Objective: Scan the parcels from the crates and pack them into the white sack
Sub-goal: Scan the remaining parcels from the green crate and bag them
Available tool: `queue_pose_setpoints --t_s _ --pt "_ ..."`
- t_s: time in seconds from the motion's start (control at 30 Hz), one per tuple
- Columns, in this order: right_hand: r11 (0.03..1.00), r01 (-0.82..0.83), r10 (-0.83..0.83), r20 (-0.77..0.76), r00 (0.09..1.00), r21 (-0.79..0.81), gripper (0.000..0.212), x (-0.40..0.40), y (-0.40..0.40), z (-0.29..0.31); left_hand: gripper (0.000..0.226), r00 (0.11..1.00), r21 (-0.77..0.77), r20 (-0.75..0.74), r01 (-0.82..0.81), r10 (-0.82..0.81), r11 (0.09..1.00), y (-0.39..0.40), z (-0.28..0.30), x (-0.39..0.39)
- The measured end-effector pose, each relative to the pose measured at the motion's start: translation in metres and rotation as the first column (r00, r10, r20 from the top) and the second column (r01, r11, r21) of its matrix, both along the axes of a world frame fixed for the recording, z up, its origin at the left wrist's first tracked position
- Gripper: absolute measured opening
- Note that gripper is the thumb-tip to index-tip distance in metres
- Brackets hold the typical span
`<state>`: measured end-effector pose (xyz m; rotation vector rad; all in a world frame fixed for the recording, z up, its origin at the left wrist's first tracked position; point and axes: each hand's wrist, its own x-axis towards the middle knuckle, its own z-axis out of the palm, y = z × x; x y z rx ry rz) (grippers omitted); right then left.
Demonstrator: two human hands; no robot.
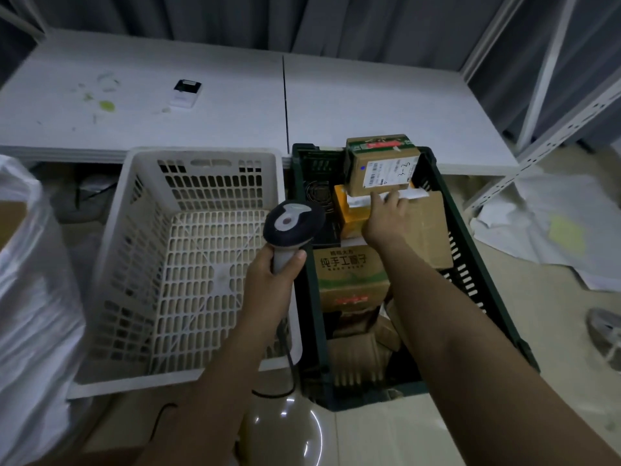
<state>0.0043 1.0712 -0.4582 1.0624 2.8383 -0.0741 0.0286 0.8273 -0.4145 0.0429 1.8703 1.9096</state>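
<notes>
Scanning parcels in the dark crate

Left hand curled round scanner grip; right hand fingertips under labelled box, loosely bent; grasp unclear.

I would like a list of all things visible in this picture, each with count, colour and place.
white crate: one, white, left of the green crate, no parcels visible inside
green crate: one, dark green, right of the white crate, holds parcels
labelled parcel: one, brown, far end of the green crate
printed carton: one, brown and green, middle of the green crate
white sack: one, far left
table: one, white, behind the crates
small device: one, black and white, on the table
scanner: one, dark and grey, in the left hand
left hand: grips the scanner
right hand: touches the labelled parcel from below
</notes>
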Motion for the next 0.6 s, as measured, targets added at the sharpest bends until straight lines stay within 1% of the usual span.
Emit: queue_pose_setpoints --t_s 0.03,0.07,0.1,0.13,0.2,0.27,0.33,0.37,0.4,0.43,0.5,0.53,0.6 --pt "0.985 -0.080 0.070 0.072 0.995 0.152 0.056 -0.006 0.001 0.000 0.022 1.000 0.010 0.003 -0.013 0.013 1.000 0.000 -0.001 -0.003" --pt "0.959 -0.150 0.122 0.127 0.984 0.239 0.051 -0.012 0.003 0.000 0.021 1.000 0.019 0.007 -0.026 0.026 0.999 -0.001 -0.003 -0.005" --pt "0.940 -0.190 0.144 0.173 0.974 0.284 0.047 -0.017 0.005 -0.001 0.021 0.999 0.027 0.010 -0.037 0.037 0.999 -0.001 -0.004 -0.006" --pt "0.933 -0.192 0.135 0.197 0.971 0.305 0.044 -0.021 0.009 -0.001 0.021 0.999 0.032 0.014 -0.044 0.043 0.999 -0.001 -0.006 -0.007" --pt "0.937 -0.148 0.095 0.176 0.980 0.317 0.036 -0.025 0.015 -0.002 0.019 0.999 0.032 0.013 -0.037 0.037 0.999 -0.002 -0.009 -0.008" --pt "0.946 -0.115 0.099 0.069 0.993 0.305 0.033 -0.023 0.021 -0.001 0.017 1.000 0.034 0.007 -0.031 0.030 0.999 -0.002 -0.010 -0.009" --pt "0.967 -0.100 0.130 -0.117 0.985 0.233 0.032 -0.020 0.025 0.001 0.017 0.999 0.049 0.011 -0.030 0.030 0.998 -0.001 -0.011 -0.011" --pt "0.979 -0.092 0.134 -0.233 0.963 0.182 0.032 -0.018 0.025 0.003 0.017 0.999 0.055 0.018 -0.032 0.031 0.998 -0.002 -0.011 -0.011" --pt "0.987 -0.086 0.130 -0.363 0.923 0.135 0.031 -0.015 0.024 0.006 0.018 0.999 0.061 0.022 -0.034 0.033 0.998 -0.002 -0.010 -0.011" --pt "0.992 -0.084 0.120 -0.495 0.860 0.096 0.028 -0.010 0.022 0.010 0.020 0.999 0.069 0.020 -0.034 0.033 0.997 -0.003 -0.009 -0.010" --pt "0.997 -0.079 0.072 -0.709 0.702 0.023 0.021 0.005 0.012 0.019 0.023 0.999 0.085 0.004 -0.036 0.036 0.996 -0.004 -0.005 -0.009" --pt "0.996 -0.073 0.011 -0.785 0.620 -0.044 0.019 0.013 0.006 0.024 0.024 0.999 0.091 -0.005 -0.038 0.038 0.995 -0.005 -0.002 -0.009" --pt "0.956 -0.094 -0.206 -0.866 0.455 -0.276 0.017 0.033 -0.008 0.037 0.025 0.999 0.100 -0.017 -0.035 0.036 0.994 -0.006 0.005 -0.006"
